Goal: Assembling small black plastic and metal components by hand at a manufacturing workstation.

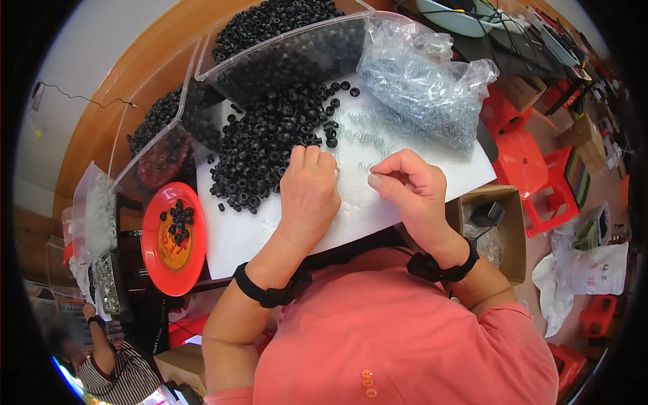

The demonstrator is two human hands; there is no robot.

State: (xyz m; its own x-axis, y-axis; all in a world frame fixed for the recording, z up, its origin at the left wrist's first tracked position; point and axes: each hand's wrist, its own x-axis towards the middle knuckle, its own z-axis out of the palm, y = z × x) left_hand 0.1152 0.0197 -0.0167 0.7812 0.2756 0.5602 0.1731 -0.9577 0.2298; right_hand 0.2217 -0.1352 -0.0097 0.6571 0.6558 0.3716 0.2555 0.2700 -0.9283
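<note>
Nearest the camera, the person's salmon-pink shirt (405, 344) fills the lower frame, and both forearms rise from it, each with a black band at the wrist. The left hand (308, 192) lies knuckles-up on the white foam board (236, 236), fingers curled down at the near edge of the loose heap of small black rubber rings (270, 148). That probably keeps the supply within a finger's reach. What sits under the fingertips is hidden by the hand itself, so I cannot tell whether they pinch a ring.

The right hand (412, 189) rests just right of it, thumb and forefinger drawn narrowly together as if on something tiny. The item is too small to make out. Between and beyond the hands, small pale metal parts (364, 135) lie scattered on the board, faint against the white.

To the left, a round red plastic plate (172, 263) holds a few black rings, set apart from the main heap, perhaps as a sorted lot. Farther off, a clear plastic bin (290, 47) tipped toward the board spills rings onto it, which would explain the heap's place. A second clear bin (158, 128) stands left of it. At far right a crumpled clear plastic bag of silvery metal pieces (432, 88) lies open on the board.

A person in a striped top (118, 378) is cut off at the lower left.
</note>
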